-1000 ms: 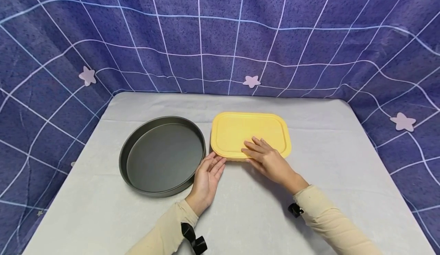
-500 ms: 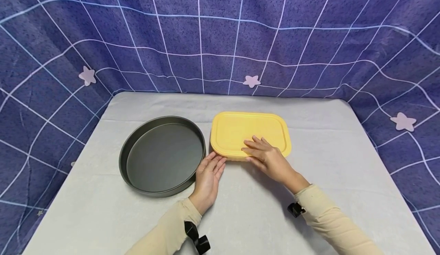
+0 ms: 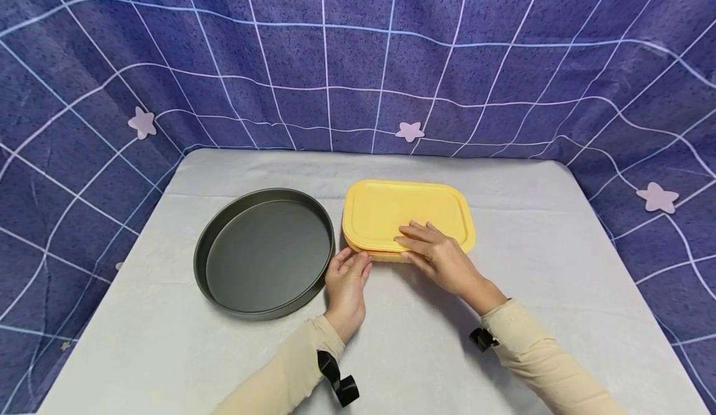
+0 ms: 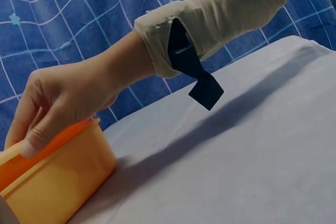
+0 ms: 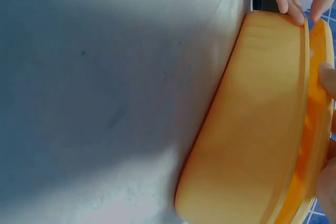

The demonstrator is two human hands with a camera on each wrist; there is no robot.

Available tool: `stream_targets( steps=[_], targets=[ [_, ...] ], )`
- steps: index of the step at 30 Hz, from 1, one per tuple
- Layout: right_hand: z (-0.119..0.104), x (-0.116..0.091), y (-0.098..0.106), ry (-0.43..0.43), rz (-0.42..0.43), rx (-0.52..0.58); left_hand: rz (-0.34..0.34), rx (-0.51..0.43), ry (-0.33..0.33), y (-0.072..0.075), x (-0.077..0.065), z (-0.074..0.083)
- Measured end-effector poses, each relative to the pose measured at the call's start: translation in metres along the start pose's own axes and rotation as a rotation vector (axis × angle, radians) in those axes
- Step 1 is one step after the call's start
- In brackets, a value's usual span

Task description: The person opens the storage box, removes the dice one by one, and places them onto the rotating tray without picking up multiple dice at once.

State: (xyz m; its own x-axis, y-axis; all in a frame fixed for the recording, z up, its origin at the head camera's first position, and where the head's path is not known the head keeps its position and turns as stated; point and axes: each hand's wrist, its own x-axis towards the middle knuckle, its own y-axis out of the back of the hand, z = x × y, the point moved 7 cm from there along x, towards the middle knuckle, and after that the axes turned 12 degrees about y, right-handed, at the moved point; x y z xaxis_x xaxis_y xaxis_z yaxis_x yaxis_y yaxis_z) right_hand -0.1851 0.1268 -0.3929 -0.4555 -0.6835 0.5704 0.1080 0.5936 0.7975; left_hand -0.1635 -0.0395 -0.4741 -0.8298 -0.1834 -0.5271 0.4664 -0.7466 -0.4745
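Observation:
A yellow rectangular plastic food container (image 5: pixel 247 114) stands on the white cloth. Its yellow lid (image 3: pixel 386 210) is raised along the front edge, and a dark orange gap shows between lid and box in the right wrist view. My left hand (image 3: pixel 347 287) is at the front left corner, fingers curled at the lid's edge. My right hand (image 3: pixel 442 263) grips the front edge, with fingers spread over the lid's top and the thumb at its underside; in the left wrist view its thumb (image 4: pixel 34 145) is at the rim. The inside of the container is hidden.
A round dark grey baking pan (image 3: pixel 268 256) lies just left of the container, close beside my left hand. The white cloth (image 3: pixel 414 346) covers the table. Behind it hangs a blue curtain (image 3: pixel 358 61) with pale lines and stars.
The lid's front edge has risen off the container, opening a thin gap. My left hand has shifted slightly right and its fingers have curled in at the corner. The pan stays put.

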Motion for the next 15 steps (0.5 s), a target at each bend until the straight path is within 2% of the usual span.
stream_targets(
  steps=[4,9,12,15],
  targets=[
    [-0.006,0.002,0.006,0.054,0.032,-0.101,0.014,-0.020,-0.007,-0.002,0.001,-0.001],
    [-0.019,0.003,0.010,0.186,0.072,-0.317,0.013,-0.029,-0.003,-0.003,0.002,-0.001],
    [-0.026,0.003,0.009,0.250,0.055,-0.437,0.013,-0.039,0.010,-0.003,0.002,-0.002],
    [-0.030,0.003,0.005,0.272,0.016,-0.505,0.014,-0.045,0.021,-0.003,0.002,-0.002]
  ],
)
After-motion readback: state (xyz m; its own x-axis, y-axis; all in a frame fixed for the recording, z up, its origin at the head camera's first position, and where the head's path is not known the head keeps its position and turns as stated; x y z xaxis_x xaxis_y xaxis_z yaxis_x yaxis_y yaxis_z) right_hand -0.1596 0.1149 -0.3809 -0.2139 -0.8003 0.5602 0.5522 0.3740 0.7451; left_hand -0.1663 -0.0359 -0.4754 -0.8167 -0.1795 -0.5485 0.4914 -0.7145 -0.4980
